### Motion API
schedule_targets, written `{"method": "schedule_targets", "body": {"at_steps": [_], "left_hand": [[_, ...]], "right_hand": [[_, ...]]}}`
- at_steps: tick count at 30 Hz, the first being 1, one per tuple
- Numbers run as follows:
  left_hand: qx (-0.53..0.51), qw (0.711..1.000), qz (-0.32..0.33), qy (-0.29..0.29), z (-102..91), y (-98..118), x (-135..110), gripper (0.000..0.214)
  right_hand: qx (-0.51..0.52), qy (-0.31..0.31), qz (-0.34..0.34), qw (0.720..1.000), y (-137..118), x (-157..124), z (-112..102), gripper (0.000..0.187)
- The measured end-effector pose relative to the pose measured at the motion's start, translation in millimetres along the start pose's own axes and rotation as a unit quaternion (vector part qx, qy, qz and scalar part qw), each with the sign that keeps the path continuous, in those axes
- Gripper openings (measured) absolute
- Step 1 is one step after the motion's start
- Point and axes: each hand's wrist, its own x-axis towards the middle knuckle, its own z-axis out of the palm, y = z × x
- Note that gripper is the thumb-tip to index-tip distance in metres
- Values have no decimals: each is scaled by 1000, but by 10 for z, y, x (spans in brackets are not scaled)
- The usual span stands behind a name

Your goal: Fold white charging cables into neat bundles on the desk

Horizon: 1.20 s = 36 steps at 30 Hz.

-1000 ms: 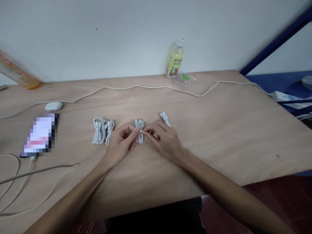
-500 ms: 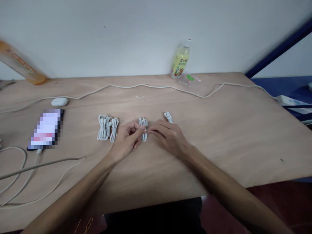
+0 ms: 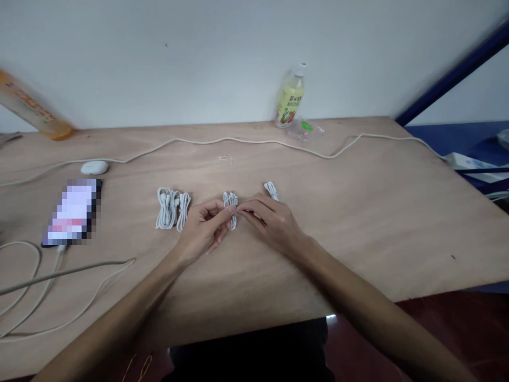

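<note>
A coiled white cable [image 3: 233, 222] lies upright between my hands, its loops bunched together. My left hand [image 3: 204, 225] is closed in a pinch, thumb and forefinger on a thin white twist tie [image 3: 236, 212] at the middle of the coil. From the other side my right hand [image 3: 270, 217] pinches the tie's other end, fingertips almost meeting the left ones. Left of the left hand lie more coiled white cables [image 3: 167, 209] and a narrower white coil [image 3: 183, 211]. Beyond the right hand, another small white coil [image 3: 271, 190] is partly hidden by it.
Loose tie pieces [image 3: 225, 158] lie behind the coils. A long white cord [image 3: 246, 140] crosses the wooden table [image 3: 358, 223]. A yellow drink bottle [image 3: 290, 101] and clear wrapper [image 3: 305, 129] stand by the wall. Left are a phone [image 3: 71, 212], white earbud case [image 3: 94, 167] and orange bottle [image 3: 32, 109].
My right fingertips have come closer to the left ones at the tie. The left hand's lower fingers have loosened downward. The whole view has shifted slightly.
</note>
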Motion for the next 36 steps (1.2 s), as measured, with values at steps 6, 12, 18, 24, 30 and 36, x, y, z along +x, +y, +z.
{"method": "schedule_targets", "body": {"at_steps": [6, 12, 18, 24, 30, 36], "left_hand": [[-41, 999, -30, -8, 2, 35, -15, 49], [-62, 995, -72, -13, -14, 26, -16, 45], [-64, 993, -101, -10, -14, 35, -2, 42], [-71, 990, -122, -5, -5, 61, -13, 43], [-82, 990, -110, -11, 5, 65, -30, 52], [-85, 991, -106, 1, 31, 67, -31, 45]], "right_hand": [[-49, -2, -35, 998, -4, 12, -12, 20], [-73, -6, -51, 996, -4, -9, -8, 19], [-61, -25, -48, 997, 17, -14, 5, 19], [-67, -7, -72, 995, -2, 14, -17, 19], [-106, 28, -47, 993, -78, 41, 26, 22], [-109, 66, -33, 991, -130, 57, 70, 26]]}}
